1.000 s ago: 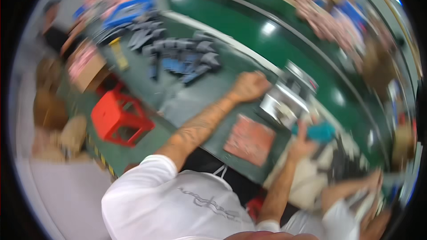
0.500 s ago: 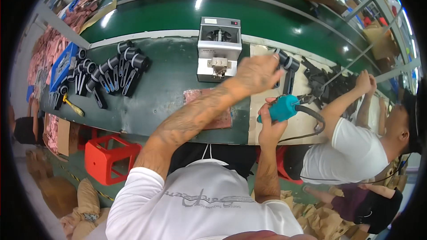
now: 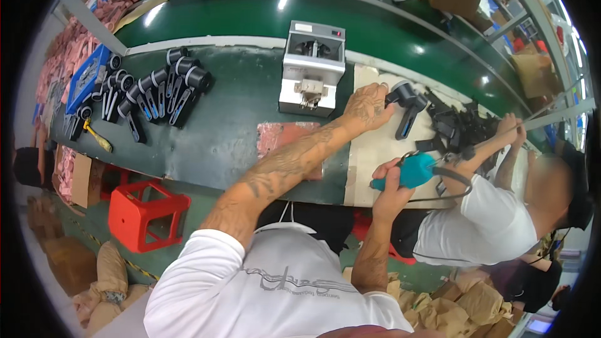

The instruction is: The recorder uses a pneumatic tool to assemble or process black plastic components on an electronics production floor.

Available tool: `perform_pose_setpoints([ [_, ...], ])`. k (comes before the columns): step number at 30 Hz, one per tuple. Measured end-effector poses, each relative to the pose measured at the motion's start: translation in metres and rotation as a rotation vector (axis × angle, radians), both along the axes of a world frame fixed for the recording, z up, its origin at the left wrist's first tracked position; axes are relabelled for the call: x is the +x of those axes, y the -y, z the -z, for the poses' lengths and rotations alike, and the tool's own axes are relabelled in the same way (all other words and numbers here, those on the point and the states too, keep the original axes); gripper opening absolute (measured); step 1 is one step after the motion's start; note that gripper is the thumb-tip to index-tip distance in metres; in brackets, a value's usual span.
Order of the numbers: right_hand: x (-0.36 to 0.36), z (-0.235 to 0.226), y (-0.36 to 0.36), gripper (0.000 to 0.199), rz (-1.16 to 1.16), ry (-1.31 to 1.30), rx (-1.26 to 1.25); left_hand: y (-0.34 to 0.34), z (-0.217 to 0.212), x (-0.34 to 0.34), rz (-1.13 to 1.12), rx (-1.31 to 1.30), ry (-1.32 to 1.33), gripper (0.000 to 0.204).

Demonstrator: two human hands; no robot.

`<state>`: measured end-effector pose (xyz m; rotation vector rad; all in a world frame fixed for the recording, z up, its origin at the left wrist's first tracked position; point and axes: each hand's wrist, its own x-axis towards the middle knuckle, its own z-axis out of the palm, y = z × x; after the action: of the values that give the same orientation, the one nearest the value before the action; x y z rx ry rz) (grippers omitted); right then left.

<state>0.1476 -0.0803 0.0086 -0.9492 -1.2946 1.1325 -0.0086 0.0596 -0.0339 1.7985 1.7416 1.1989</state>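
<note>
My left arm reaches across to the right, and my left hand [image 3: 368, 107] is closed at the near end of a black handheld device [image 3: 410, 119] with a grey ring round its head. The device lies on a cream sheet [image 3: 363, 159], its slotted handle pointing toward me. Closer to me, my right hand [image 3: 393, 191] is wrapped round a teal electric screwdriver [image 3: 414, 171]. A dark cord loops from the far end of this tool, and its tip is hard to make out. The screwdriver is apart from the device.
A grey metal machine [image 3: 313, 72] stands beyond my left forearm, with a worn reddish mat [image 3: 275, 139] nearer. Several similar devices [image 3: 153, 91], a blue tray [image 3: 87, 78] and a yellow-handled tool [image 3: 98, 139] lie left. Black parts [image 3: 460, 125] and a co-worker's hands [image 3: 510, 126] are right.
My left hand, blurred over the device before, has come down and left to its near end. The right hand has moved slightly right and nearer to me with the screwdriver.
</note>
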Motion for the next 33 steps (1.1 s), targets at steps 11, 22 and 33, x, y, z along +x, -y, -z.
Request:
perform_pose_setpoints([
  [11, -0.041, -0.022, -0.004, 0.071, -0.191, -0.117, -0.033, 0.171, -0.037, -0.086, 0.049, 0.092, -0.067, 0.026],
  [22, -0.098, -0.027, 0.002, 0.082, -0.275, -0.18, 0.157, 0.211, 0.005, -0.103, 0.066, 0.108, -0.173, 0.027],
  [33, -0.107, -0.021, -0.003, 0.084, -0.324, -0.231, 0.153, 0.21, 0.007, -0.103, 0.046, 0.161, -0.143, 0.026],
])
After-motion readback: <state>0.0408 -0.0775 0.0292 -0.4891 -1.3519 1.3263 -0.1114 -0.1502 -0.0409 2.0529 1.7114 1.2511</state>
